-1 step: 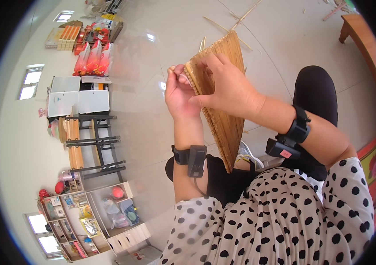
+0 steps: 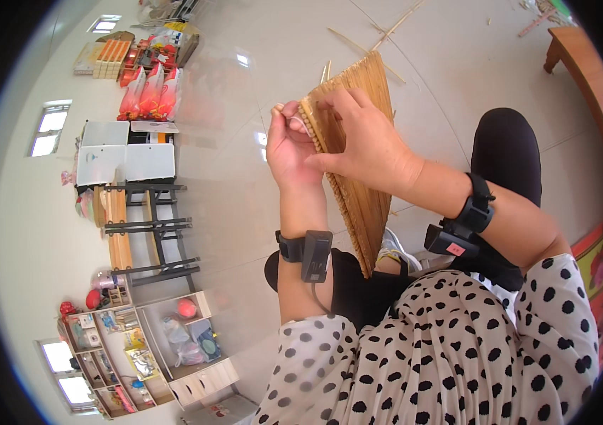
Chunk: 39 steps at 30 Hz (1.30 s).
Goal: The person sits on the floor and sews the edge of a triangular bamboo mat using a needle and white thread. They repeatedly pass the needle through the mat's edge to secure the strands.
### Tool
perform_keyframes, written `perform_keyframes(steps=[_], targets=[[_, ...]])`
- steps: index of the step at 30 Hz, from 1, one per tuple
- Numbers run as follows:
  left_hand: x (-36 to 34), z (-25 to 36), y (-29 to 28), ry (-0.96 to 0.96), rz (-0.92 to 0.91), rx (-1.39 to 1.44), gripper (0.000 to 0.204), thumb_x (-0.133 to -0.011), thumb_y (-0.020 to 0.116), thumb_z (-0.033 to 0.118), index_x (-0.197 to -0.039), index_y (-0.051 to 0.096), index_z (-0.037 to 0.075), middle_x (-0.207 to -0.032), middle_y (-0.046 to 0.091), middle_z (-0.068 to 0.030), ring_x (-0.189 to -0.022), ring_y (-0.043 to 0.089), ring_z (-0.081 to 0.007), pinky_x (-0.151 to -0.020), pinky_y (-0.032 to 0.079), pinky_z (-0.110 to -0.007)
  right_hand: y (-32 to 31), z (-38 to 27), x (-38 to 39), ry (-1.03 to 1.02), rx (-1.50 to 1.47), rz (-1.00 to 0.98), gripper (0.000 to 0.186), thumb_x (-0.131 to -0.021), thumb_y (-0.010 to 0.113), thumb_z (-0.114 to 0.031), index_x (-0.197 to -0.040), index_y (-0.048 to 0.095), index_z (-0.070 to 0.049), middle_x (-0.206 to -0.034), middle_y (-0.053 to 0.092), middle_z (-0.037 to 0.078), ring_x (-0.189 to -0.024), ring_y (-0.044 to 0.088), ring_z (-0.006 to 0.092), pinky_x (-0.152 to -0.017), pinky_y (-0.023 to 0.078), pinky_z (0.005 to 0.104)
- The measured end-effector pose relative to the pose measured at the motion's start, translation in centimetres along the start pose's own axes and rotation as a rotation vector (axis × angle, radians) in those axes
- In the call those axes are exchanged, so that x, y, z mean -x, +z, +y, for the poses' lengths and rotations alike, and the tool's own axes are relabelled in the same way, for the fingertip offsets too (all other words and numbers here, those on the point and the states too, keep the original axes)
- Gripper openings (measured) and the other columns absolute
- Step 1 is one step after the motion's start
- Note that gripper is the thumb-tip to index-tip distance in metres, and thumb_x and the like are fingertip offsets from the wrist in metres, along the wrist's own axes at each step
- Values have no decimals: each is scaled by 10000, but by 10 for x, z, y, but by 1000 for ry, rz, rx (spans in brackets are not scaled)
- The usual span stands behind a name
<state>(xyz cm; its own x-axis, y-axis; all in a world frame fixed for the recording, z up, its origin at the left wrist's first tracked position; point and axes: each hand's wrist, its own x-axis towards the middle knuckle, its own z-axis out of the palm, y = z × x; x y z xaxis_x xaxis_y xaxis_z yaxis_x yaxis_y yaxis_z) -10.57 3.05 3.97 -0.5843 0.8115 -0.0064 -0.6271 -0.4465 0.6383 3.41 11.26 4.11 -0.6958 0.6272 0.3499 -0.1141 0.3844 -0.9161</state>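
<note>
A stiff yellow-brown panel of straw or thin sticks (image 2: 365, 205), bound along a knobbly edge, stands tilted between my knees. My left hand (image 2: 292, 156) is palm up at the panel's upper left edge, its fingers curled and partly hidden behind it. Across those fingers runs a thin white cord (image 2: 303, 125). My right hand (image 2: 372, 145) reaches over the panel's face, fingers bent at the top edge and thumb stretched toward the left palm. Its fingertips are partly out of sight.
Loose pale sticks (image 2: 386, 34) lie on the tiled floor beyond the panel. A wooden bench (image 2: 577, 49) stands at the right. Along the left wall are red bags (image 2: 149, 95), black metal frames (image 2: 152, 227) and a shelf unit (image 2: 167, 340). My knee (image 2: 507, 149) rises at the right.
Both hands and the panel have shifted very slightly in the picture. The grip looks the same.
</note>
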Motion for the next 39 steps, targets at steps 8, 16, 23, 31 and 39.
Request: perform_keyframes(steps=[8, 16, 23, 31, 39], targets=[[-11, -9, 0, 120, 49, -204, 153, -1070, 547, 205, -1012, 602, 75, -958, 660, -59, -745, 620, -131, -704, 544, -276, 16, 20, 7, 23, 34, 130, 671, -726, 820, -96, -1308, 495, -26, -1262, 541, 158, -1118, 585, 295, -838, 580, 386], [11, -9, 22, 193, 61, -652, 181, -1050, 584, 188, -1014, 640, 20, -934, 689, -88, -707, 659, -144, -664, 537, -276, -15, 42, 5, 6, 37, 191, 475, -783, 666, 0, -1243, 547, 14, -1155, 654, 192, -1051, 659, 319, -885, 557, 406], [46, -3, 22, 216, -11, -931, 173, -1036, 600, 153, -974, 673, 9, -760, 655, -22, -606, 619, -84, -580, 511, -238, -33, 38, 15, -63, 250, 138, 350, -853, 597, -12, -1200, 580, 22, -1094, 708, 186, -1056, 687, 289, -868, 552, 396], [72, 2, 5, 312, -15, -1078, 128, -1006, 628, 87, -1099, 647, 0, -727, 661, -39, -583, 615, -90, -557, 508, -230, -16, 23, 28, -142, 323, 120, 260, -886, 738, -127, -1117, 678, -22, -991, 733, 151, -850, 717, 295, -759, 571, 349], [97, 10, -5, 622, 106, -1151, 104, -956, 675, -10, -1056, 660, -37, -802, 698, -65, -625, 646, -105, -572, 537, -238, -9, 10, 29, -311, 422, 110, 240, -867, 743, -63, -1104, 706, -46, -954, 724, 132, -755, 709, 256, -691, 573, 319]])
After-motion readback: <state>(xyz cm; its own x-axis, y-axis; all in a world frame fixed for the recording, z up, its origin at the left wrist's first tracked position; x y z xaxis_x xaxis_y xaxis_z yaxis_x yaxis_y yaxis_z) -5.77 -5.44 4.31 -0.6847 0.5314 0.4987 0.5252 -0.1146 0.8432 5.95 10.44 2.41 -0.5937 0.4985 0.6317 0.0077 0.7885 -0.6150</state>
